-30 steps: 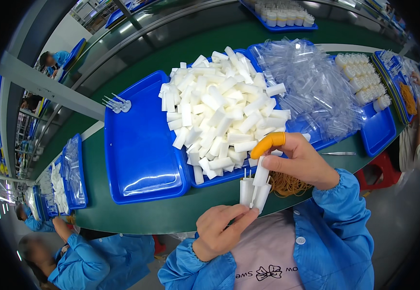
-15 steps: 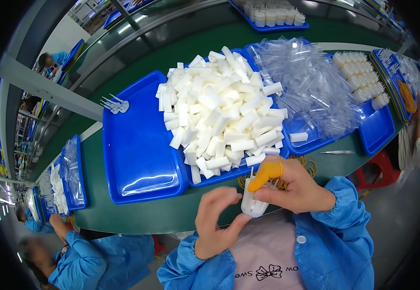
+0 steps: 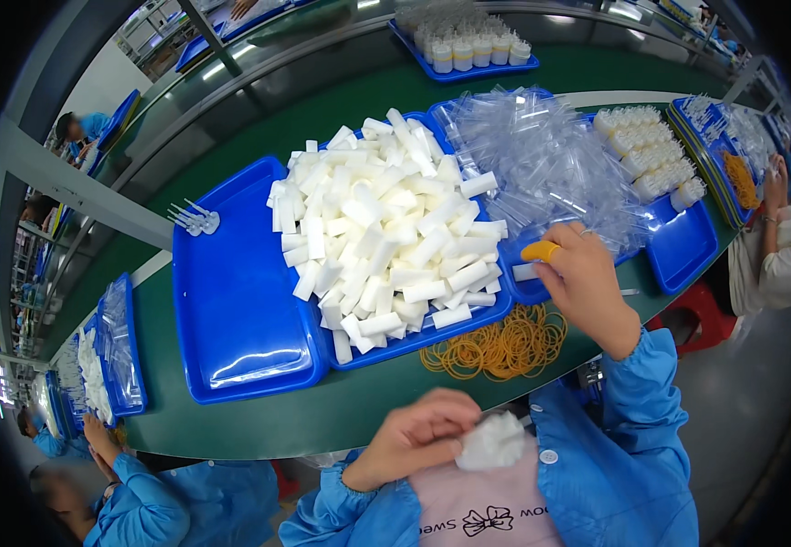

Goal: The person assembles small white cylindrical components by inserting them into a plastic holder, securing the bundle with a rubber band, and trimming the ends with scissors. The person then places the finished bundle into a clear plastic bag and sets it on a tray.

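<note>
My left hand (image 3: 418, 438), low in front of my chest, pinches a white plastic piece with a scalloped edge (image 3: 494, 441); motion blurs it. My right hand (image 3: 587, 283) reaches over the near left corner of the blue tray of clear plastic sleeves (image 3: 541, 164). A yellow finger cot (image 3: 539, 251) covers its index finger. Index and thumb are apart beside a lone white foam cylinder (image 3: 524, 272), which lies at the tray's near edge. A large heap of similar foam cylinders (image 3: 386, 228) fills the blue tray in the middle.
Yellow rubber bands (image 3: 500, 346) lie on the green table before the heap. At left, a blue tray (image 3: 241, 310) holds several white stemmed pieces (image 3: 195, 219). Rows of white assembled parts (image 3: 646, 150) stand at right, and more on a far tray (image 3: 468, 55). Co-workers sit on both sides.
My right hand has left the white piece and moved forward and right to the lone foam cylinder. My left hand keeps the piece, now lower. The view has shifted slightly.
</note>
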Tool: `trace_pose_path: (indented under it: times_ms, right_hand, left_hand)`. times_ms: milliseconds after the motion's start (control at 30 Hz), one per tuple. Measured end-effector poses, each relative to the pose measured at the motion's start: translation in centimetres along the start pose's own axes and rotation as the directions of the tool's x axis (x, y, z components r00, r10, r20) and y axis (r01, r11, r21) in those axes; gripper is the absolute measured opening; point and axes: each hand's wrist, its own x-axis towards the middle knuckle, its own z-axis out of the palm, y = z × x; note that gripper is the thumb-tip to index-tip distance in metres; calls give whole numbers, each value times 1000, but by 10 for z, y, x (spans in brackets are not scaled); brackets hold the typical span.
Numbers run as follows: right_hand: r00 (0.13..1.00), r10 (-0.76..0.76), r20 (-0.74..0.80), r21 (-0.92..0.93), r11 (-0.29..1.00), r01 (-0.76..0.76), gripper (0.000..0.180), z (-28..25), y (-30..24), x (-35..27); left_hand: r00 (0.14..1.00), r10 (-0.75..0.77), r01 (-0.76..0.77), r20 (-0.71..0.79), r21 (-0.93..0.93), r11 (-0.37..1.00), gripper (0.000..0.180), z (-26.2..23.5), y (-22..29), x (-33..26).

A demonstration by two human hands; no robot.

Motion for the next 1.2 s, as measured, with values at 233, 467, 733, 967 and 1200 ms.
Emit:
trace_pose_path:
  times_ms: [233,467,733,967,1200]
  right_hand:
    - [987,-45,153,-436,893,108,18,0,23,6]
    - [997,-68,21,-169,983,70,31,-22,-3,1]
    - [999,-6,-36,555,832,25,47,-17,-59,-20]
    - [989,-118,89,666,746,29,36,-24,-67,-7]
    - [988,50,146,746,650,-143,29,-25,-70,-9]
  left_hand:
    - [957,-162,123,240,169,978,38,5,-1,2]
    - [952,9,-87,-306,-242,966,46,1,-5,6]
    - [885,56,-215,-463,-298,930,60,-7,-4,11]
    - [909,129,-189,-397,-116,975,60,-2,6,7]
    - [895,221,-226,-388,31,974,57,-4,0,11]
